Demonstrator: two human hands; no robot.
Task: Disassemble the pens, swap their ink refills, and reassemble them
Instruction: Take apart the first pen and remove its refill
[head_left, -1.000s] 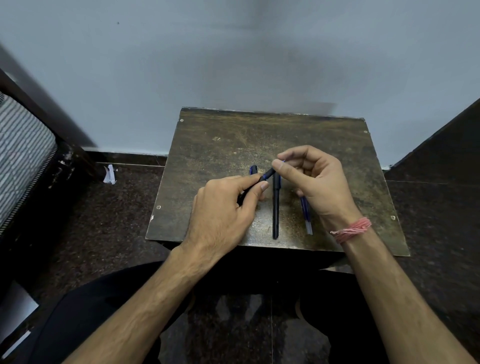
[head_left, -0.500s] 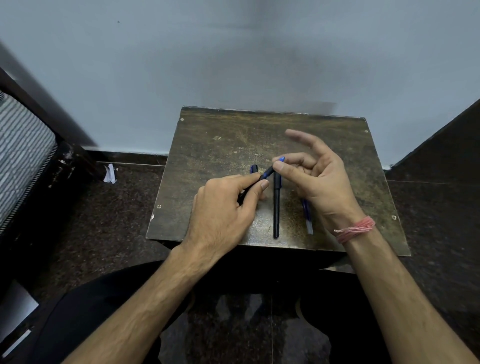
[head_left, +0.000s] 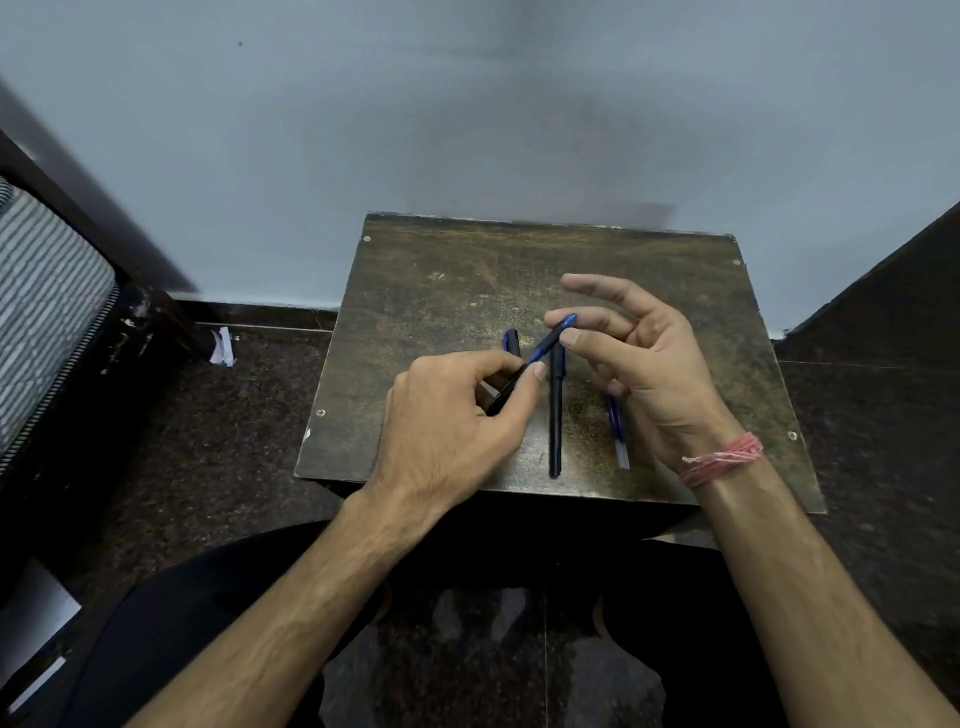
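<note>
My left hand (head_left: 457, 415) grips a dark pen (head_left: 545, 349) that slants up to the right, its blue end sticking out past the fingers. My right hand (head_left: 639, 364) pinches that blue end between thumb and a bent finger, while the index finger stretches out straight. On the small wooden table (head_left: 467, 270) a black pen barrel (head_left: 556, 415) lies lengthwise between my hands. A blue refill (head_left: 618, 431) with a clear end lies partly under my right hand. A small dark cap (head_left: 511, 343) with blue trim stands behind my left hand.
The table stands against a pale wall, with dark stone floor on both sides. A striped cushion on a dark frame (head_left: 47, 312) is at the left. A scrap of white paper (head_left: 222, 347) lies on the floor by the wall. My dark-clothed knees are below the table edge.
My right hand's fingers have uncurled: the index finger now sticks out straight and the blue end of the pen shows. The left hand and the parts on the table have stayed put.
</note>
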